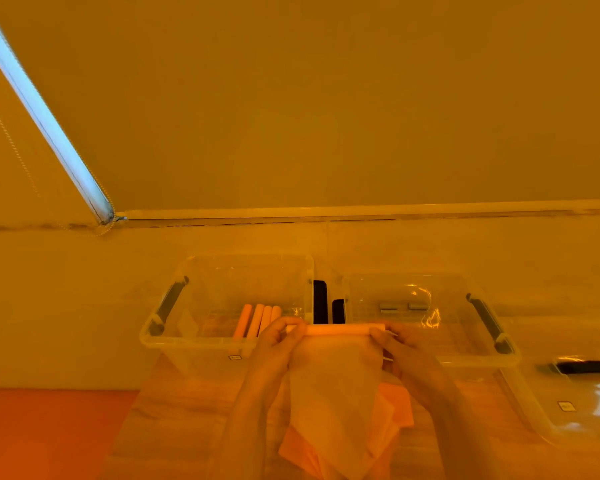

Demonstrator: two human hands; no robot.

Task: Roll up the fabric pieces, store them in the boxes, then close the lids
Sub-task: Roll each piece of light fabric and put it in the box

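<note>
Both hands (340, 344) pinch a half-rolled fabric piece (336, 368).

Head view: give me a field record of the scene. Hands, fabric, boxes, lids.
left hand: grips left end of the roll
right hand: grips right end of the roll
fabric piece: top edge partly rolled, rest hangs loose
fabric stack: lies on table under the hands
left box: open, four rolls inside
right box: open, no rolls seen inside
lid: on table, right of boxes
</note>
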